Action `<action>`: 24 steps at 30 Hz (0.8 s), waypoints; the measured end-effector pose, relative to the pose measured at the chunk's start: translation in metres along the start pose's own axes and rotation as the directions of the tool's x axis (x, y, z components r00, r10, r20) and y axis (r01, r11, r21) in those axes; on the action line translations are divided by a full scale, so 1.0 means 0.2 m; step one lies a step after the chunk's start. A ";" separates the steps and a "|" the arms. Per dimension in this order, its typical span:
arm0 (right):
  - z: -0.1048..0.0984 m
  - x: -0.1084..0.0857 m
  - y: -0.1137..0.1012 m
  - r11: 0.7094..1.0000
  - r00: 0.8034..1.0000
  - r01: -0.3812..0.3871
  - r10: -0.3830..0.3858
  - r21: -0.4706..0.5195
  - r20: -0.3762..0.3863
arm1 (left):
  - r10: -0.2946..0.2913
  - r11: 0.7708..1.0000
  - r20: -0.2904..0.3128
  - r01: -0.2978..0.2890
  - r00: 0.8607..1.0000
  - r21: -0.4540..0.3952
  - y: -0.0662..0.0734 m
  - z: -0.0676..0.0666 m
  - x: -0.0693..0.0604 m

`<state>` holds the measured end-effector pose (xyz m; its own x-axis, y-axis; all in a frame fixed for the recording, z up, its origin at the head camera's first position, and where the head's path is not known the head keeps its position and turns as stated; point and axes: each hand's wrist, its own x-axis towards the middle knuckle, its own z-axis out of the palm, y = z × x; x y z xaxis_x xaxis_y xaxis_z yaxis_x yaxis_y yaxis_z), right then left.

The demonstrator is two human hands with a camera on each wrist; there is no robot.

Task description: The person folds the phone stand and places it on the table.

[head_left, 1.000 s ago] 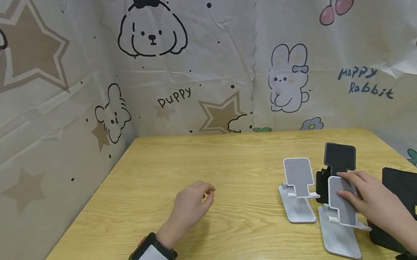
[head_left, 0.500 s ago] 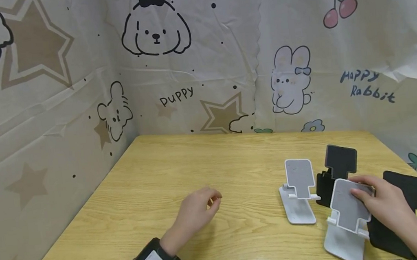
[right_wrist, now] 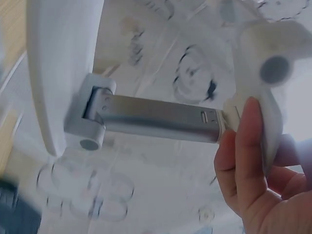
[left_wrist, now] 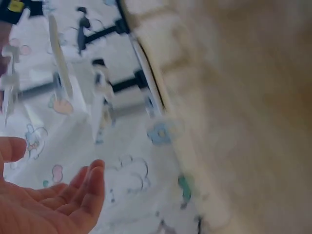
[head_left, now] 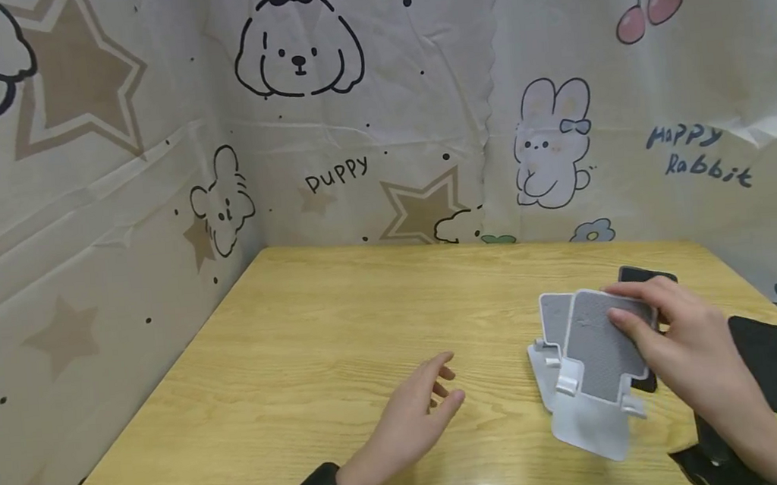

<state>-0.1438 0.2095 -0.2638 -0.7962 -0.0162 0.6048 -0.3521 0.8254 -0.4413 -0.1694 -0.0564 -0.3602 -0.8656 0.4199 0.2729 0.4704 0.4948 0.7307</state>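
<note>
On the right side of the pale yellow wood-grain table [head_left: 339, 315], the right hand [head_left: 688, 356] pinches the upper right of a white plastic phone stand with a grey-faced plate [head_left: 602, 347], thumb on the grey face, fingers behind. The stand looks raised off the tabletop, in front of a second white grey-faced stand [head_left: 555, 315]. The left hand [head_left: 412, 416] holds nothing, fingers slightly bent, thumb well apart. Judging by its thin plates and slim silver metal arm [right_wrist: 163, 118], the held stand should be light and stiff, though its hinges might swing when only the plate is held; the arm or base would give a steadier grip. Compared with half a second ago, the stand is further left and higher, now overlapping the second white stand; the left hand has come right, its fingers straighter
</note>
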 end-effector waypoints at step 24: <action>0.38 0.11 -0.25 0.861 0.950 -0.169 0.013 0.480 0.312 | -0.319 0.457 0.176 0.314 0.931 -0.832 -0.03 0.14 -0.01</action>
<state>-0.1803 0.1242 -0.2785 -0.9145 -0.1806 0.3619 -0.4042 0.4427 -0.8004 -0.1661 -0.0381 -0.3829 -0.9258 0.3674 -0.0893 -0.1999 -0.2750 0.9404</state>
